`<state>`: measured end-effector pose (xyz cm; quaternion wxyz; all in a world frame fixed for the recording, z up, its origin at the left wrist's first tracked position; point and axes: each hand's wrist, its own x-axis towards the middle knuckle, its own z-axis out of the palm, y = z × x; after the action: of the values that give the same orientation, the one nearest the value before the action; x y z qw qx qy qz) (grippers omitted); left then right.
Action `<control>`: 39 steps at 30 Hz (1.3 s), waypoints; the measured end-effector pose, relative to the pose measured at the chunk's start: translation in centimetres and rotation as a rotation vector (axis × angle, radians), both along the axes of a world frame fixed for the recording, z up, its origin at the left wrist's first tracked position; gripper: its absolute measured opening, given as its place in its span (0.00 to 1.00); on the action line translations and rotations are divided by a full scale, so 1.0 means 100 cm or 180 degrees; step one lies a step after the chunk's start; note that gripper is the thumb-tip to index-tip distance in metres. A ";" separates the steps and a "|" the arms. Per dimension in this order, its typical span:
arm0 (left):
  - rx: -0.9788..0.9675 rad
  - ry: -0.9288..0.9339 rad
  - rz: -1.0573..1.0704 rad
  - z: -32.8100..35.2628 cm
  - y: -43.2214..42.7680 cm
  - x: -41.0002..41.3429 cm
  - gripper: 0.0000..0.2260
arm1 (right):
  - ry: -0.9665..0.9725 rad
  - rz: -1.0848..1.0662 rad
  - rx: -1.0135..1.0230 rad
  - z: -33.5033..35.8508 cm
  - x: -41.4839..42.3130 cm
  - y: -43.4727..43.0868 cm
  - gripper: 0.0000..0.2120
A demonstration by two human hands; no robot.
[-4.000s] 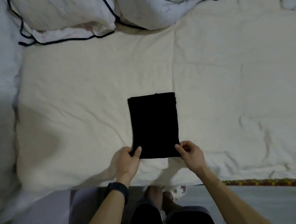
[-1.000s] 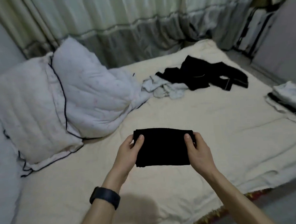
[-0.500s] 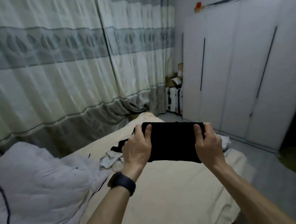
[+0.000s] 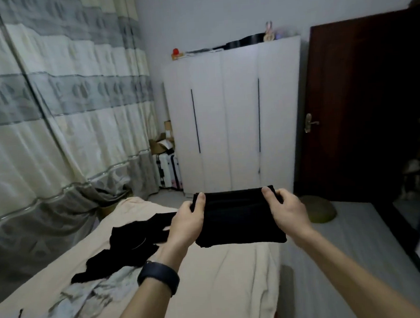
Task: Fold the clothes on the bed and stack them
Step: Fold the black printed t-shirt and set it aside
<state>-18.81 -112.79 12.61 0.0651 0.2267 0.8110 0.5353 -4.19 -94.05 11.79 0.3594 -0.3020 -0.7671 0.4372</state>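
Folded black garment is off the mattress, held flat in the air over the bed's far right corner. Left hand grips its left end, right hand its right end. Thumbs lie on top and the fingers curl underneath, closed on the cloth. There is a dark wristband on the left wrist.

Around it:
- An unfolded black clothes heap lies on the bed just left of the left hand, partly hidden behind it.
- A crumpled grey-white garment lies nearer the camera, touching the black heap's near edge.
- The curtain runs along the bed's left side, with its hem bunched at the bed's far corner.
- A white wardrobe stands straight ahead past the bed end. On top are a small red item, a dark flat item and a small figurine.
- A suitcase with cardboard boxes above it sits wedged between curtain and wardrobe. It is too blurred to read anything.
- A dark brown door with a metal handle is to the right of the wardrobe.
- An olive cushion lies on the floor by the door, just right of the right hand.

Room to move: bare sheet lies under and in front of the garment. The bed's right edge falls just below the right forearm, with bare grey floor beyond it.
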 end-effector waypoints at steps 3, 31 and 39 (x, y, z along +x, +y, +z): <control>-0.0084 -0.1033 -0.0434 -0.008 0.025 0.016 0.27 | -0.0112 0.0096 -0.0822 -0.007 0.026 0.020 0.23; 0.0970 -0.0860 -0.1372 -0.016 0.434 -0.037 0.10 | 0.0909 0.0469 -0.0484 -0.029 0.013 0.431 0.08; 0.1110 -0.0882 -0.1497 -0.028 0.574 -0.142 0.10 | 0.0780 0.0316 -0.0353 -0.031 -0.084 0.569 0.08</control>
<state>-33.01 -55.36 9.76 0.2570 0.3406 0.6159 0.6622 -12.54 -37.13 8.65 0.4110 -0.2275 -0.7061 0.5298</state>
